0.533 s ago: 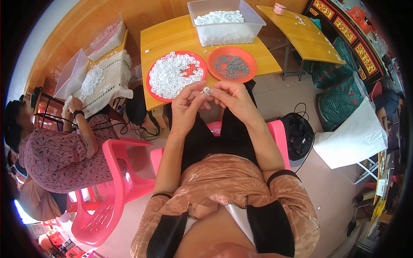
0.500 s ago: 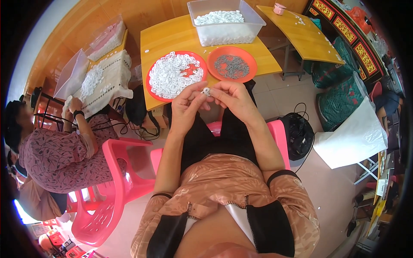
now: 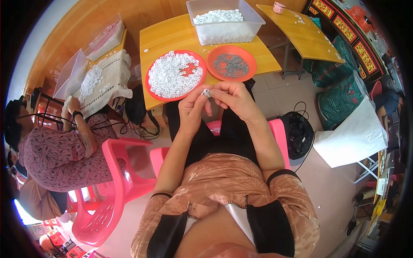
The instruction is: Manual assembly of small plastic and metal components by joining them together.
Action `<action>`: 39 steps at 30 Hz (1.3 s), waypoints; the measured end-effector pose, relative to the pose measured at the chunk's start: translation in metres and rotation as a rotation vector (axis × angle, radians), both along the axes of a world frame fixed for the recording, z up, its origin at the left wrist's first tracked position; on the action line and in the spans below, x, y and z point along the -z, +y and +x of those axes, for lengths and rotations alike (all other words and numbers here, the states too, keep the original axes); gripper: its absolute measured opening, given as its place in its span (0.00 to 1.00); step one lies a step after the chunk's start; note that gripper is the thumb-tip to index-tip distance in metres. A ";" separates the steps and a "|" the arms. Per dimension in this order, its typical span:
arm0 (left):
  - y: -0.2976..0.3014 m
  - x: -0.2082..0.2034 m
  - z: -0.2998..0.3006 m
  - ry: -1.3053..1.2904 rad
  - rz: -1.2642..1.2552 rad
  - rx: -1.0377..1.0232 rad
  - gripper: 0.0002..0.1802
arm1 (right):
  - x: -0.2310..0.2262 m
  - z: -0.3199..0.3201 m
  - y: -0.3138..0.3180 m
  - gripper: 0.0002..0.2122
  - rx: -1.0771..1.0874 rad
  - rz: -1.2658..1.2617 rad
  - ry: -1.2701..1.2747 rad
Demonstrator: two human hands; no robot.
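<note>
Over my lap, just off the table's near edge, my left hand (image 3: pixel 192 106) pinches a small white plastic piece (image 3: pixel 206 92) with a hole in it. My right hand (image 3: pixel 238 99) meets it from the other side, thumb and forefinger closed at the same piece; whether a metal part is between those fingertips is too small to tell. Beyond my hands a red plate (image 3: pixel 149 88) holds a heap of similar white pieces (image 3: pixel 172 77). To its right sits an orange-red plate (image 3: pixel 252 60) of small grey metal parts (image 3: pixel 231 66).
A clear tub (image 3: pixel 228 38) of white pieces stands at the back of the yellow table (image 3: pixel 161 36). Another person (image 3: pixel 64 150) works at a cloth-covered table on the left. Pink chairs (image 3: pixel 114 193), a black bag (image 3: pixel 297 137) and green sacks (image 3: pixel 337 103) stand around me.
My left hand has shifted slightly to the right and its fingers have drawn in around the white piece. The right hand stays almost in place.
</note>
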State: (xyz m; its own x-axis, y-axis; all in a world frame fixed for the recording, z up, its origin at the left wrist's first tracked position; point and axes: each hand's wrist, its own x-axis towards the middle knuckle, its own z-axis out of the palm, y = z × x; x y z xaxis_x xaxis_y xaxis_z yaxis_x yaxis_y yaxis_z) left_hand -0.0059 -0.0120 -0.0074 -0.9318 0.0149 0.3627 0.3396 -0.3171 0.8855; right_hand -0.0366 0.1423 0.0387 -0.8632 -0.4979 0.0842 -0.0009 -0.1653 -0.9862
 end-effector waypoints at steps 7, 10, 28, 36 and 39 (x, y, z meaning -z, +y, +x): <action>0.002 -0.001 0.000 -0.088 0.107 0.011 0.15 | 0.003 0.002 -0.003 0.10 0.013 -0.054 -0.023; 0.003 -0.003 0.001 -0.078 0.131 -0.004 0.15 | 0.007 0.002 -0.001 0.10 0.005 -0.065 -0.007; 0.013 -0.003 0.005 -0.069 0.184 -0.067 0.15 | 0.002 0.009 -0.004 0.09 0.007 -0.103 -0.008; 0.005 -0.004 0.004 -0.047 0.097 -0.007 0.15 | 0.000 0.010 0.000 0.09 0.014 -0.094 -0.012; 0.007 -0.005 0.004 -0.050 0.115 -0.054 0.15 | -0.004 0.013 -0.001 0.09 0.002 -0.092 0.012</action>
State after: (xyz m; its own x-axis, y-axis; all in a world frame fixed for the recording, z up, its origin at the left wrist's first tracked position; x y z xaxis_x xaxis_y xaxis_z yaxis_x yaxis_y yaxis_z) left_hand -0.0018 -0.0051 -0.0029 -0.9469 -0.0750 0.3125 0.3157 -0.4000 0.8604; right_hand -0.0239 0.1416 0.0432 -0.8630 -0.4856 0.1394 -0.0128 -0.2549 -0.9669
